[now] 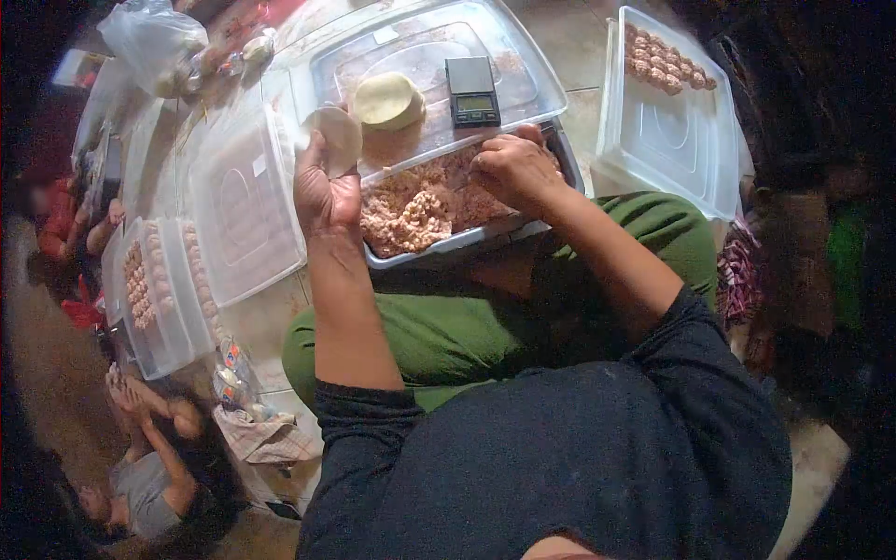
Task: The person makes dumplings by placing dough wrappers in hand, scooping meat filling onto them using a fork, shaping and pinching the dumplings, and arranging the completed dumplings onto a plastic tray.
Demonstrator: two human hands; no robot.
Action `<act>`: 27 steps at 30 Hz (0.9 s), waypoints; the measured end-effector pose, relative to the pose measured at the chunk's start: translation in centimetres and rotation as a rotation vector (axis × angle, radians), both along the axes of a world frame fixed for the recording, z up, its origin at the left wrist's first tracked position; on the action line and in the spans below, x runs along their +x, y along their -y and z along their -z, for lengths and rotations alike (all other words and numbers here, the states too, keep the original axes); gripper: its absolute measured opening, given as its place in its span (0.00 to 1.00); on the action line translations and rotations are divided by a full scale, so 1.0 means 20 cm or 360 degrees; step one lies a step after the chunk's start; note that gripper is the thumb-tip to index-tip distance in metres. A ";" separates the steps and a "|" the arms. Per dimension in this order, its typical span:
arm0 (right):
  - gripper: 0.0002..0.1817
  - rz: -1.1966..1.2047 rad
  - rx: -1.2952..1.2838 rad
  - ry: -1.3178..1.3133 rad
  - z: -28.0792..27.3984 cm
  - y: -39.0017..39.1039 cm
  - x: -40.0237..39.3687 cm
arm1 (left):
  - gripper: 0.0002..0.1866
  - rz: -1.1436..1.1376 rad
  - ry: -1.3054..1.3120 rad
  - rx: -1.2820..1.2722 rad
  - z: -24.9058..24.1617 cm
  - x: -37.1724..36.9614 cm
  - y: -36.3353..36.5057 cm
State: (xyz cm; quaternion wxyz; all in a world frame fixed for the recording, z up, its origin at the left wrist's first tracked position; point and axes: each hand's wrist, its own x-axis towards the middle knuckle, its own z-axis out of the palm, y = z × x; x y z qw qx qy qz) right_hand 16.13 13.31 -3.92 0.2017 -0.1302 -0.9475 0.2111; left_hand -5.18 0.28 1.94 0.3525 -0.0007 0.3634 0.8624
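Note:
In my left hand (329, 193) is a thin round dough wrapper (338, 136), gripped near its lower edge and held up at the left of the filling tub. My right hand (516, 171) is over the right part of the tub (448, 245), its fingers curled down by the minced filling (408, 217); what they hold, if anything, is hidden. A translucent lid (336, 70) covers the tub's far part. On it lie a stack of round wrappers (387, 101) and a small digital scale (472, 91).
To the right, a lidded plastic box (667, 149) bears rows of filling balls (661, 58). More translucent boxes (245, 201) stand to the left, one with small balls (140, 285). Two other people sit at the left, one in a grey shirt (149, 495). A plastic bag (154, 42) lies far left.

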 end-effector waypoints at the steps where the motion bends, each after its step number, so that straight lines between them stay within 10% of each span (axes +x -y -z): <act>1: 0.05 0.0000 -0.0046 -0.0006 -0.02 -0.01 0.01 | 0.17 0.0002 0.0000 0.0018 -0.01 0.01 0.00; 17: 0.05 0.0002 -0.0142 -0.0024 0.04 0.09 -0.05 | 0.18 0.0069 0.0053 0.0014 0.00 0.07 -0.04; 27: 0.10 -0.0087 -0.1635 -0.0048 -0.14 0.05 -0.06 | 0.22 0.0135 0.0127 0.0073 0.01 0.02 0.01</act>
